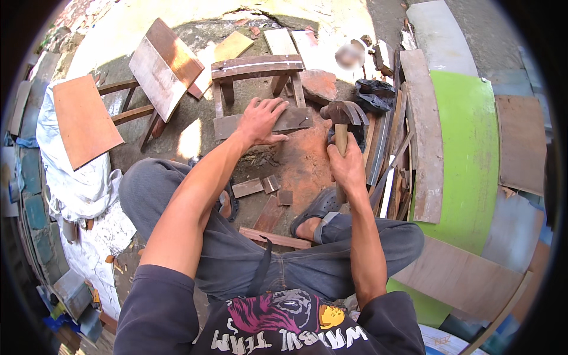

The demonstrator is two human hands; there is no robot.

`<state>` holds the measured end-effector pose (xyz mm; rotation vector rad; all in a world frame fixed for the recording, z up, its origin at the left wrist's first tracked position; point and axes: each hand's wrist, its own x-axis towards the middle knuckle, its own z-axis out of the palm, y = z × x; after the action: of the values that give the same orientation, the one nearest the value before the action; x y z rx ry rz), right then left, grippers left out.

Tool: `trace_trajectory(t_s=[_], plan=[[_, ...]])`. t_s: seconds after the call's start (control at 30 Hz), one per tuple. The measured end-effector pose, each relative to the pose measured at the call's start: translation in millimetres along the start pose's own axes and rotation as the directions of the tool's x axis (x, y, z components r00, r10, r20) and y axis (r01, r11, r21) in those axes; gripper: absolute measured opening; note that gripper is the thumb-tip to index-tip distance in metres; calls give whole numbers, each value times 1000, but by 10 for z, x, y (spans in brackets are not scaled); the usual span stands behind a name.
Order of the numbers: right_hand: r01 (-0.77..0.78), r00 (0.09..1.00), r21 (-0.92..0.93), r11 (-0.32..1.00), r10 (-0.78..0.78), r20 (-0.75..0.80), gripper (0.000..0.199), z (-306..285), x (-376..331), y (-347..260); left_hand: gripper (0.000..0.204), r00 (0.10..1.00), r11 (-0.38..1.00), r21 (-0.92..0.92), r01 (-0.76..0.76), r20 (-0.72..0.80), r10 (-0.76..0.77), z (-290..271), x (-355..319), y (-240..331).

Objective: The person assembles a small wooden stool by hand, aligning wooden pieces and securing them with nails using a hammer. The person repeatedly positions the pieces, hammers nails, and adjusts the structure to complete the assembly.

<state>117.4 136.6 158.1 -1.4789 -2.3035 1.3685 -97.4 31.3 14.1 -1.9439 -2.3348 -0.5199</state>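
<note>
A small wooden frame stands in front of me, with a curved top rail [257, 66] at its far side and a grey-brown wooden slat [293, 120] across its near side. My left hand [262, 121] spans that slat, fingers over the far edge and thumb along the near edge. A thin nail seems to stick out near the slat's right end. In my right hand [347, 164] is a claw hammer [344, 113], gripped by its wooden handle with the head up, right of the slat and apart from it.
Offcuts [247, 187] lie between my feet. To the left are a chair-like wooden piece with an orange-brown panel [89, 121] and a white cloth [83, 192]. Stacked wood strips [393, 148], a black plastic bag [375, 94] and a green sheet [464, 160] lie right.
</note>
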Motion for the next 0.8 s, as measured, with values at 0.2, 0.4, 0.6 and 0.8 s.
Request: trace_trajectory(t_s=[0.2, 0.4, 0.6, 0.8], plan=[[70, 996, 19, 997, -69, -50, 31, -20, 56, 339, 40, 994, 878, -466, -110, -25, 111, 344, 296, 192], [61, 998, 43, 997, -59, -31, 36, 43, 43, 359, 28, 988, 864, -482, -143, -126, 93, 444, 232, 194], [132, 989, 4, 991, -131, -71, 28, 228, 71, 447, 25, 980, 870, -458, -180, -160, 118, 388, 258, 232], [240, 963, 25, 970, -235, -132, 30, 355, 21, 281, 21, 975, 883, -430, -187, -188, 115, 378, 242, 250]])
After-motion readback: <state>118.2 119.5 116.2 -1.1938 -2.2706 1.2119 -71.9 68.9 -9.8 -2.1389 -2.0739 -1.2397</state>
